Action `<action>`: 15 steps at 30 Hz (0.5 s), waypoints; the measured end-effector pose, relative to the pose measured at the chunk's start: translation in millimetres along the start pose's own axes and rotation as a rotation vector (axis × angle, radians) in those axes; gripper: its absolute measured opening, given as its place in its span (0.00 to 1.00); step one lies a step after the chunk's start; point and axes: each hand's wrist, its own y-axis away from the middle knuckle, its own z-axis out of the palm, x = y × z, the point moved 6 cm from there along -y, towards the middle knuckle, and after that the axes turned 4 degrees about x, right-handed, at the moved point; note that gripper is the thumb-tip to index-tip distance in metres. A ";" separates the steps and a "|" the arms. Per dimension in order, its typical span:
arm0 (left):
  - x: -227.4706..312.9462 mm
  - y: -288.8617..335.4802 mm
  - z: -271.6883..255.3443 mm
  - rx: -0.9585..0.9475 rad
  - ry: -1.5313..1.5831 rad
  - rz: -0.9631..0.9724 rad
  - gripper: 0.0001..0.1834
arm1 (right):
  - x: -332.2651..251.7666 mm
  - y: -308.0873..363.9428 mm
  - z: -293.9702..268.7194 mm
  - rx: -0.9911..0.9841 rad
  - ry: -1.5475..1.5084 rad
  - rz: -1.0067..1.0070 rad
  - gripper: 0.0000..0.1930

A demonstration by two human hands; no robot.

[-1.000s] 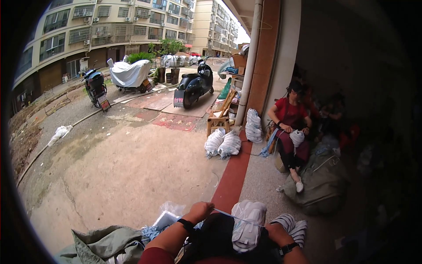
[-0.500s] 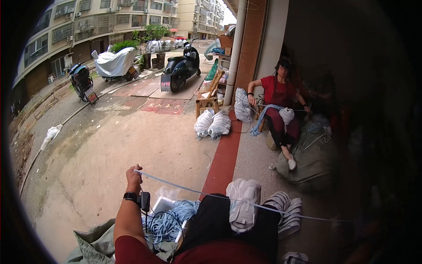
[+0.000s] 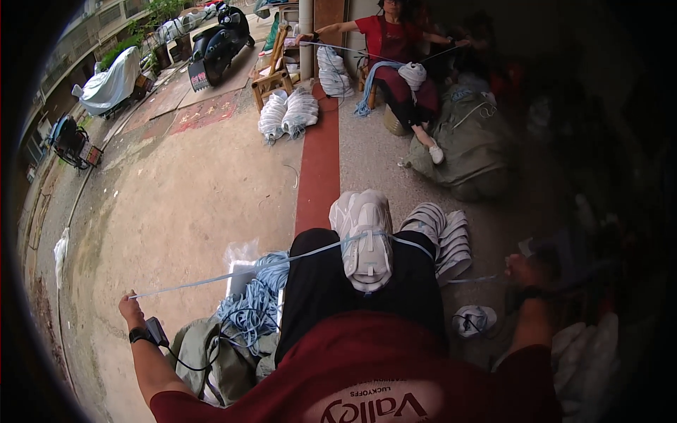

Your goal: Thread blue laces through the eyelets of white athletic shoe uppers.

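A white-grey shoe upper (image 3: 360, 236) rests across my thighs, with more uppers seemingly nested beneath it. A long light blue shoelace (image 3: 233, 273) stretches over it from side to side. Out to the left, my left hand (image 3: 130, 309) pinches one end of the lace. My right hand (image 3: 522, 271), dim in the shadow on the other side, is closed where the lace's other stretch reaches it. A tangled heap of blue laces (image 3: 254, 303) lies in a white box (image 3: 238, 283) beside my left leg.
Stacked shoe uppers (image 3: 451, 243) stand beyond my right knee; a single one (image 3: 474, 321) lies nearer. Ahead, a seated person in red (image 3: 395, 42) holds a lace stretched out. A green sack (image 3: 469, 144), white bundles (image 3: 288, 114) and a bamboo chair (image 3: 273, 70) surround them.
My view has tipped downward. My left hand has drawn outward and down with the lace, and my right hand now shows. The other person's arms have spread wide.
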 end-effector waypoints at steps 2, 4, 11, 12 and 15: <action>-33.5 24.5 31.6 -0.072 -0.025 -0.094 0.12 | -21.1 -6.0 109.0 -0.396 -0.047 -0.027 0.04; -34.5 44.9 52.7 -0.139 -0.053 -0.161 0.13 | -79.2 30.2 185.6 -0.313 0.107 -0.249 0.07; -25.7 120.4 100.5 -0.610 -0.416 -0.250 0.10 | -153.0 80.9 314.9 -0.415 0.499 -0.917 0.07; -15.4 143.0 122.3 -0.751 -0.479 -0.260 0.09 | -160.0 85.5 310.8 -0.414 0.530 -0.884 0.07; 8.5 208.4 176.1 -1.108 -0.447 -0.352 0.12 | -177.2 76.0 295.7 -0.197 0.648 -1.022 0.07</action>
